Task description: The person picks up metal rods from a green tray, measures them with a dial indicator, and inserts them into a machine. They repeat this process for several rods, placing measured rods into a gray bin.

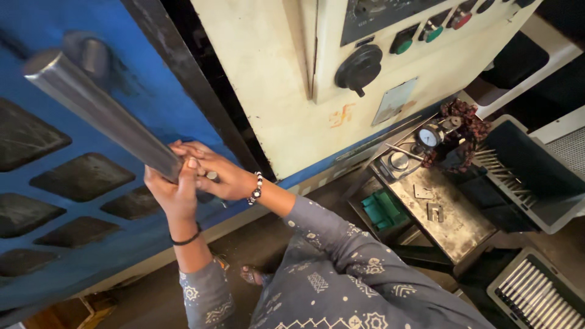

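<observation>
Grey steel bar [97,109] slants up and to the left, away from the person, in front of the blue machine door [55,244]. Both hands grip its low end. The left hand [172,192] wraps it from below, and the right hand [213,173] presses on just beside it.

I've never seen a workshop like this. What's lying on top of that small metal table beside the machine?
On the metal table lie a round dial gauge, a few small flat metal pieces and a dark beaded garland. Whatever sits beneath the garland is covered.
</observation>
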A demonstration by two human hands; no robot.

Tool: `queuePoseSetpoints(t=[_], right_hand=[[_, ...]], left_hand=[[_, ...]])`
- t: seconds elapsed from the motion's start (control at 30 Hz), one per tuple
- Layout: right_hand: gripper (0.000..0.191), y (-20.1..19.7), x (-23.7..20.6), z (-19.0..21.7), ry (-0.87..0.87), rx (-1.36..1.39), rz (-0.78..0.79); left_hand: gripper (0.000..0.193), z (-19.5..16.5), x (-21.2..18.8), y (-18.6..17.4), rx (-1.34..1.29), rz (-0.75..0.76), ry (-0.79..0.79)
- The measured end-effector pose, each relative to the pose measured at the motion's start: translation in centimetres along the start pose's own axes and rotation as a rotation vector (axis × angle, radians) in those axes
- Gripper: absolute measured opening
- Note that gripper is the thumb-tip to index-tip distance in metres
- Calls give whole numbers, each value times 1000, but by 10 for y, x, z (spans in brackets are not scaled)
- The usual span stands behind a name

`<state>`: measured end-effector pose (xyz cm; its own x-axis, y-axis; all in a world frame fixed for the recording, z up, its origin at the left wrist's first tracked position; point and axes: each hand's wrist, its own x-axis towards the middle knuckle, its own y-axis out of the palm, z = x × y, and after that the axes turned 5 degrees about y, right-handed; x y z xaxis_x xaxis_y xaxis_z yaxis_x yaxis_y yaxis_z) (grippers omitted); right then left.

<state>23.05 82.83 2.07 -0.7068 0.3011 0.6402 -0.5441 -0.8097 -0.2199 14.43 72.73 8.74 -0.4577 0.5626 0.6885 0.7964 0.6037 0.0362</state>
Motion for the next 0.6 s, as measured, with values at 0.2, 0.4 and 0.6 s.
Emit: queuePoseSetpoints(t=[0.2, 0.4, 0.6], right_hand=[[64, 0, 0, 1, -32, 25, -6], [60, -1, 0, 0, -28, -10, 4], [57, -5, 1, 0, -39, -22, 32]], left_hand=[[20, -5, -1, 2, 21, -25, -44], [22, -2, -3, 6, -32, -44, -15], [21, -2, -5, 8, 35, -59, 17]])
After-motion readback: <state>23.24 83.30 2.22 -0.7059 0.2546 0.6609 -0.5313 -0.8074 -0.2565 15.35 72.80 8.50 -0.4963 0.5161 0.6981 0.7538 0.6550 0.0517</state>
